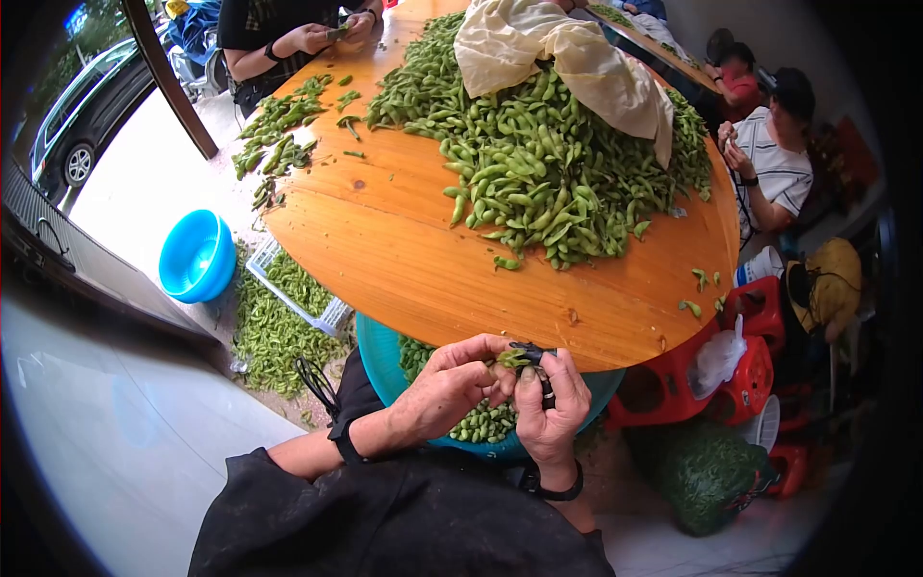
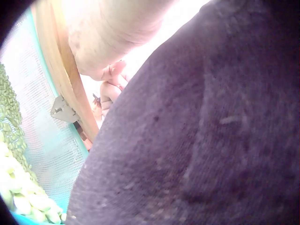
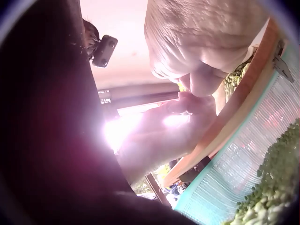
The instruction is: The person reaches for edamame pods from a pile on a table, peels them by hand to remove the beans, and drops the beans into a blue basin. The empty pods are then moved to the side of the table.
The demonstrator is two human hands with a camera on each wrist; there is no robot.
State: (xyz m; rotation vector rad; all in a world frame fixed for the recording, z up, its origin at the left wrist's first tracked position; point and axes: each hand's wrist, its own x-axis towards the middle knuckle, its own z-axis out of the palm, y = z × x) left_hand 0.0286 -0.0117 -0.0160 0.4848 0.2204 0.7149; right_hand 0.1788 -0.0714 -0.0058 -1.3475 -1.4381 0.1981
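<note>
In the left hand: a green pod, apparently pinched in curled fingers, with a narrow gap between thumb and forefinger. In the right hand: fingers curled round a dark object, close against the same pod; nature of object unclear, whether tool or finger cover. Cannot tell the exact grip on the pod; contact point hidden in both wrist views.

Location of pod: just beside the near edge of the table, above the teal basin, with small green pieces inside. On the table: a large heap of pods, partly under a pale cloth.

For sound handling, in judgement: pinch the pod firmly near one end with the left fingers, leaving the other end free for the right. Bring the dark object square to the pod, pressing lightly and in short strokes. Tuck the left fingertips back from the line of pressure. Avoid crushing; likely soft and slippery if damp. Work low over the basin, inside the rim, to catch loose pieces. Rest both wrists low for steadiness, clear of the table edge.
</note>
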